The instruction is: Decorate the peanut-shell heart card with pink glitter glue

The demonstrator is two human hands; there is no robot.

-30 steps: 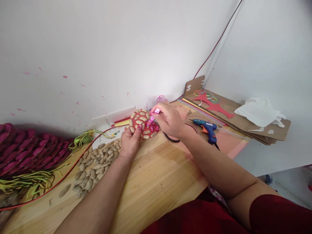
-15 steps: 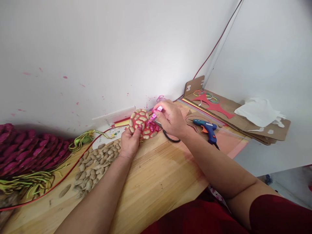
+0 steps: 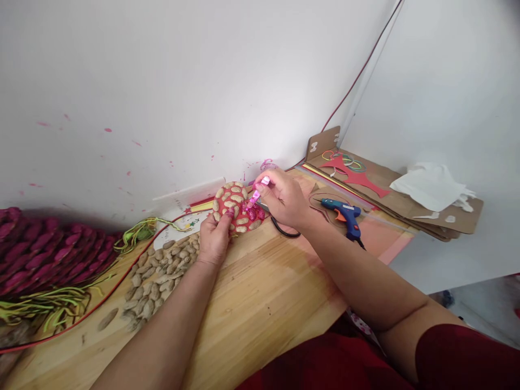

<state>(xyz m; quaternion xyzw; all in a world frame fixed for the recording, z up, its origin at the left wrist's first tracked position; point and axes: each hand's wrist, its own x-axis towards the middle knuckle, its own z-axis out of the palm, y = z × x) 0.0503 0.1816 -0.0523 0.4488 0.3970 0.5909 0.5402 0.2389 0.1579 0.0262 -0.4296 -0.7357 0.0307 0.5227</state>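
A red disc (image 3: 233, 206) studded with peanut shells stands tilted on the wooden table (image 3: 260, 303). My left hand (image 3: 214, 238) grips its lower left edge, thumb on its face. Some shells at its right side are painted pink. My right hand (image 3: 284, 197) pinches a small pink brush (image 3: 255, 195), whose tip touches those pink shells.
A heap of peanut shells (image 3: 158, 276) lies left of my left arm. Pink-painted shells (image 3: 44, 254) with green string fill the far left. A blue glue gun (image 3: 345, 214) lies to the right, beyond it cardboard (image 3: 390, 189) with red cut-outs, rubber bands and white tissue (image 3: 433, 187).
The disc has tipped slightly left in my left hand. My right hand with the brush shifted a little up and right along the pink shells.
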